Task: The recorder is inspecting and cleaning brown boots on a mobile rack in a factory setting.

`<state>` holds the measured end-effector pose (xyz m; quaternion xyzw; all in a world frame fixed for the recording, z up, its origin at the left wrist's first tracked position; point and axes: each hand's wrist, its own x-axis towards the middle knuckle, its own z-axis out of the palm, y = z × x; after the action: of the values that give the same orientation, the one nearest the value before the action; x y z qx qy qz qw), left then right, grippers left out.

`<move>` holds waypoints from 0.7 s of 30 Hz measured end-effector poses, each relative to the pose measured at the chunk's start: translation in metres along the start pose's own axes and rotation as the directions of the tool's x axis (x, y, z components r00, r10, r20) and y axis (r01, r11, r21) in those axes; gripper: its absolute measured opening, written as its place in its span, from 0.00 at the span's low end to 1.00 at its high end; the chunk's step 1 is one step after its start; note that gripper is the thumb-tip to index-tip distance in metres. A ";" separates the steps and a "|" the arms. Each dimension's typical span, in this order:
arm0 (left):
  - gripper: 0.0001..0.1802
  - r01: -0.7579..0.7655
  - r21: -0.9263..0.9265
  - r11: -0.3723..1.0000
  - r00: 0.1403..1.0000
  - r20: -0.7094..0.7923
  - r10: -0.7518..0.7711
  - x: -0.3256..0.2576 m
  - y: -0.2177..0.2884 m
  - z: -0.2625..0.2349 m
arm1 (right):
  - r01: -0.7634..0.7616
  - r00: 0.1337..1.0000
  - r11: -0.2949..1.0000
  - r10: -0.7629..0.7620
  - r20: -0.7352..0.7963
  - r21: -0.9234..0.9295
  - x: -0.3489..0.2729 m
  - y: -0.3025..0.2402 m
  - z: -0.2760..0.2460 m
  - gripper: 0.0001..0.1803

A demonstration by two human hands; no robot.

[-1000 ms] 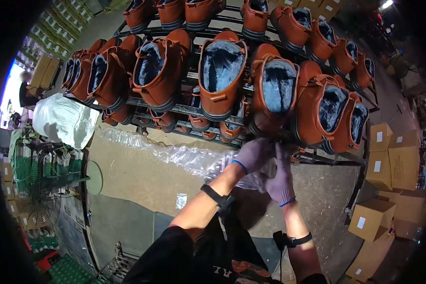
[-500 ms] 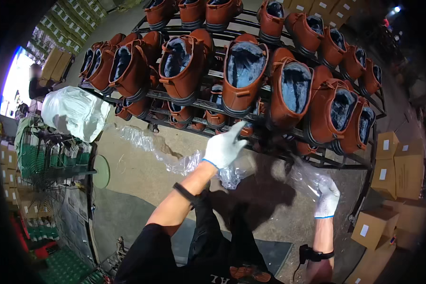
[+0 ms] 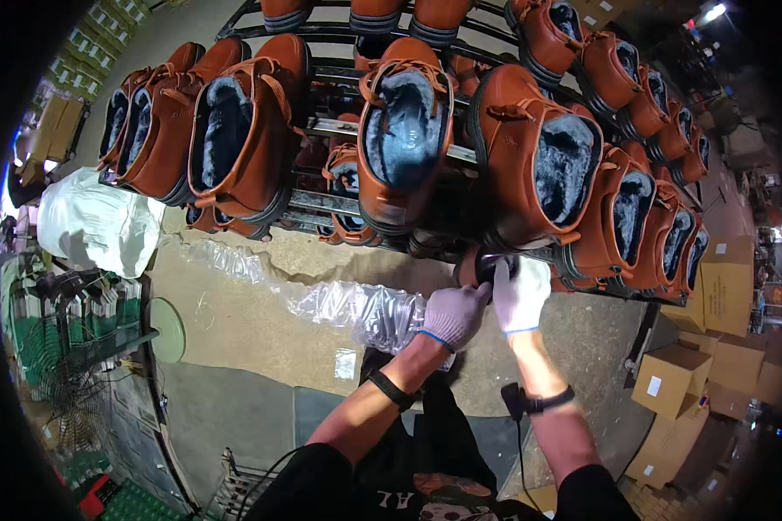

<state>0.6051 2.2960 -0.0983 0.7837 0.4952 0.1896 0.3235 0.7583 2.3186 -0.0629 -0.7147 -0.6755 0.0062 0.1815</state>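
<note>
In white knit gloves with blue cuffs, my two hands meet below the front edge of the shoe rack (image 3: 334, 206). My left hand (image 3: 457, 314) is closed against a brown shoe (image 3: 467, 267), of which only a brown patch and a dark part show. Brightly lit, my right hand (image 3: 523, 293) is closed around its other side. Most of that shoe is hidden by my hands and the rack's shadow. Just above them on the rack stand a fur-lined brown shoe (image 3: 406, 130) and another brown shoe (image 3: 530, 165).
Crumpled clear plastic film (image 3: 347, 308) trails across the floor left of my hands. Beyond it are a white sack (image 3: 100, 221) and a standing fan (image 3: 78, 373). Cardboard boxes (image 3: 673, 378) are stacked at the right. Several more brown shoes line the rack's tiers.
My right hand has come left to join my left hand, and the clear plastic no longer shows in it. My left hand has moved lower right and closed. The rack appears nearer.
</note>
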 end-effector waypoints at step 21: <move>0.10 -0.041 -0.076 0.996 0.998 0.036 0.044 -0.085 0.002 -0.038 | 0.192 0.764 0.929 -0.344 0.546 0.317 -0.048 0.019 -0.128 0.17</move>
<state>0.5458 2.2309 -0.0672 0.7847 0.4648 0.2004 0.3578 0.8050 2.2398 0.0397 -0.5442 -0.7876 0.2852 0.0461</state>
